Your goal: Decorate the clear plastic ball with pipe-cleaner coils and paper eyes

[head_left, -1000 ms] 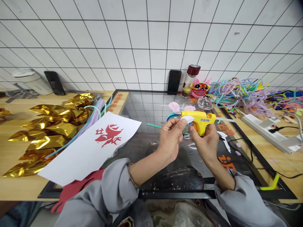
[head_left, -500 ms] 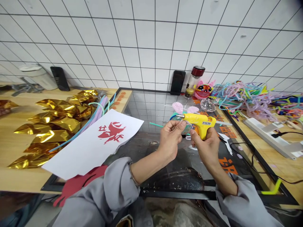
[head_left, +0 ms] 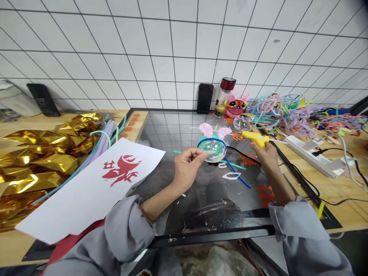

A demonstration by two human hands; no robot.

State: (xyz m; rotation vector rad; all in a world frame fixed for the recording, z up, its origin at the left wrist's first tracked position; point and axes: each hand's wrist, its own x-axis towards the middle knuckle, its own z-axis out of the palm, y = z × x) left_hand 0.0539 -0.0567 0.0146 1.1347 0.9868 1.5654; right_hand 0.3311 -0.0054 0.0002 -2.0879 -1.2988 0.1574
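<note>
My left hand [head_left: 186,168] hovers over the glass table top [head_left: 172,130], its thumb and fingers pinched together right at the left edge of a clear plastic ball [head_left: 212,149] with a blue rim and pink pipe-cleaner ears. What the pinch holds is too small to name. My right hand [head_left: 266,153] is off to the right, closed round the handle of a yellow glue gun [head_left: 254,138] whose nozzle points left, away from the ball. The gun's black cord [head_left: 244,156] trails across the glass.
A white sheet with a red cutout [head_left: 94,184] lies at left beside crumpled gold foil [head_left: 43,149]. At the back stand a phone [head_left: 204,98] and a red-capped bottle [head_left: 224,96]. Tangled pipe cleaners [head_left: 287,111] and a power strip [head_left: 310,155] lie at right. A white paper scrap [head_left: 231,175] rests on the glass.
My right hand has carried the glue gun away to the right, clear of my left hand. The clear ball is now in plain view at my left fingertips. The camera swung right.
</note>
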